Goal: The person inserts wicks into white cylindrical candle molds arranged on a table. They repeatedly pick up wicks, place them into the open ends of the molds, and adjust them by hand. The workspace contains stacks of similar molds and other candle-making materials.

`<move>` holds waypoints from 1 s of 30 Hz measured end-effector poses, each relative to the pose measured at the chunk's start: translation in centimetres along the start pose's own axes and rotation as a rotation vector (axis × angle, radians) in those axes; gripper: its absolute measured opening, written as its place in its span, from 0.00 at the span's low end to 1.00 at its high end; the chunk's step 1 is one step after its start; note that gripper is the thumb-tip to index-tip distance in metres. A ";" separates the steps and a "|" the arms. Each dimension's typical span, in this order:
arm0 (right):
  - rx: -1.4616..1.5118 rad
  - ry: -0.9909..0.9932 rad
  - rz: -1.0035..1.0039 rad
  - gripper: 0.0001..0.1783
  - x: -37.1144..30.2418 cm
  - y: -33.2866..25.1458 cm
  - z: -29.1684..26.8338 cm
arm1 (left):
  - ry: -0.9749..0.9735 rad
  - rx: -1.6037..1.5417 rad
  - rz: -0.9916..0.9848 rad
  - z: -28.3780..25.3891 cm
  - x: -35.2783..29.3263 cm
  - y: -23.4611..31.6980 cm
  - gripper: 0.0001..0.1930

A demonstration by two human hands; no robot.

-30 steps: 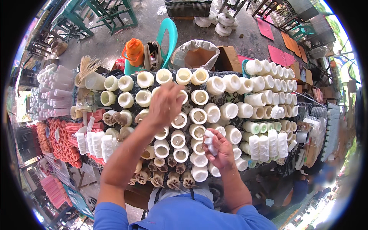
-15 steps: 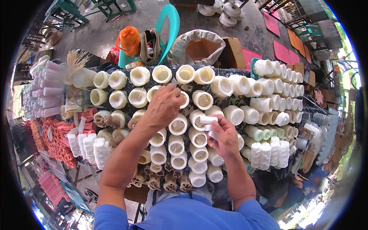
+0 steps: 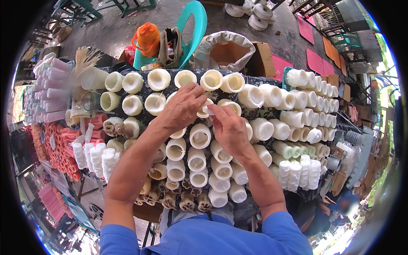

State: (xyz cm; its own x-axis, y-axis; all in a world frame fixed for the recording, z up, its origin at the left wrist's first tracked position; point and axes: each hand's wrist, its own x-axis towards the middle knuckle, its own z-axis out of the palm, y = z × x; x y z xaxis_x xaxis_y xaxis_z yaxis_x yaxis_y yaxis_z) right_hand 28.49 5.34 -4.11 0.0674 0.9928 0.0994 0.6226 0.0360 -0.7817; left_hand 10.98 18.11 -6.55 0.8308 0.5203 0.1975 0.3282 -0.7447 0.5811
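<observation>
Cream wax-filled cylinder moulds [image 3: 199, 136] stand in rows on a dark table [image 3: 263, 78]. My left hand [image 3: 180, 108] rests fingers-down on a mould near the middle of the rows. Close beside it, my right hand [image 3: 229, 127] pinches a small white piece [image 3: 208, 110] between thumb and fingers, touching my left fingertips over one mould [image 3: 208, 104]. Both forearms reach in from below, in blue sleeves.
White plastic tubes [image 3: 306, 80] lie stacked at right, pink tubes [image 3: 51, 85] and red moulds [image 3: 59, 148] at left. Behind the table stand a teal chair [image 3: 195, 25], an orange jug [image 3: 147, 38], a sack-lined bucket [image 3: 225, 51] and a cardboard box [image 3: 265, 57].
My right hand has risen from the lower rows to meet my left hand, bringing the small white piece with it. My left hand has stayed on the middle moulds.
</observation>
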 end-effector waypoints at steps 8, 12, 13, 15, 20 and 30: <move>-0.175 -0.066 0.011 0.18 -0.4 0.1 1.2 | 0.010 0.078 -0.001 0.2 0.0 0.2 0.04; -0.119 -0.081 0.028 0.20 -0.9 0.3 1.2 | 0.007 0.061 -0.012 0.0 0.1 0.3 0.03; -0.091 -0.074 0.015 0.20 -1.0 0.5 1.3 | -0.006 0.051 -0.015 -0.1 0.1 0.4 0.03; -0.039 -0.038 -0.015 0.20 -1.2 0.9 1.4 | -0.036 0.063 -0.018 -0.3 0.2 0.6 0.03; 1.141 0.027 0.634 0.15 -2.2 2.7 -1.9 | -0.022 -0.012 -0.063 -1.4 0.7 0.8 0.06; 1.301 0.026 0.809 0.21 -3.7 0.9 -2.8 | -0.069 0.029 -0.022 -2.4 1.6 1.5 0.06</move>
State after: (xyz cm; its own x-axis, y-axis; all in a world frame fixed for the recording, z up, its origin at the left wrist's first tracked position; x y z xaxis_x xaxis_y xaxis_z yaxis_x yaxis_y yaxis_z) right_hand 30.99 1.35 -3.43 0.0639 0.7935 -0.6052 -0.6790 -0.4099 -0.6091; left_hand 11.77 18.83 -3.49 0.8519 0.5074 0.1300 0.3588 -0.7460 0.5610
